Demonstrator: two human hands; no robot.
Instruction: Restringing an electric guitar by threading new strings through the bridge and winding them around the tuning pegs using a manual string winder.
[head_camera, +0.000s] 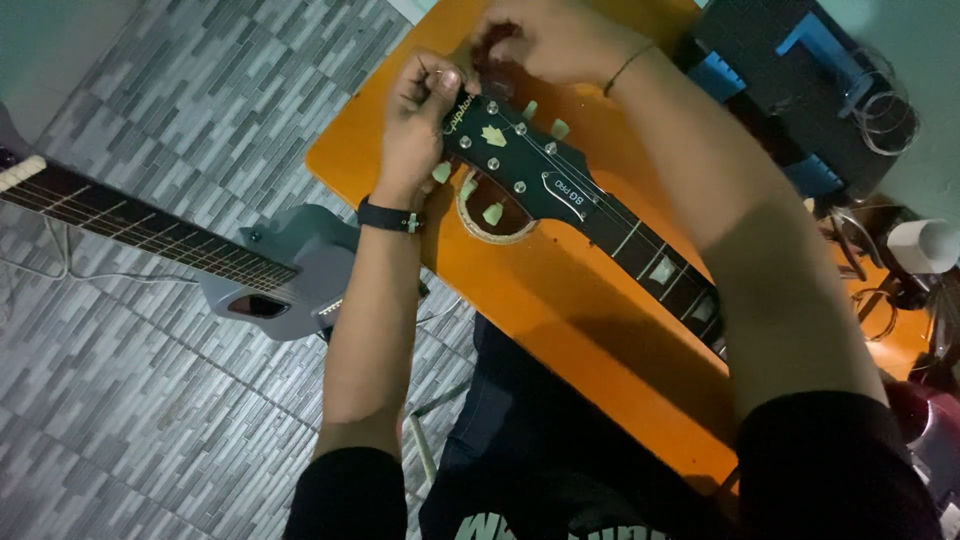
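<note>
The left hand (418, 118) is pinched shut on something thin at the tip of the black guitar headstock (510, 165), maybe a string end, but it is too small to tell. A black wristband (388, 216) sits on that wrist. The right hand (545, 40) is curled up just past the tip, close to the left one; I cannot tell what it grips. The headstock has pale green tuning pegs (494, 212) and silver posts. The dark neck (660, 265) runs back toward the person, so the head end is easy to reach. It all lies on a flat orange surface (560, 330) that keeps it steady. A grey guitar (290, 275) rests on the grey tiled floor (150, 420) to the left, out of the way.
</note>
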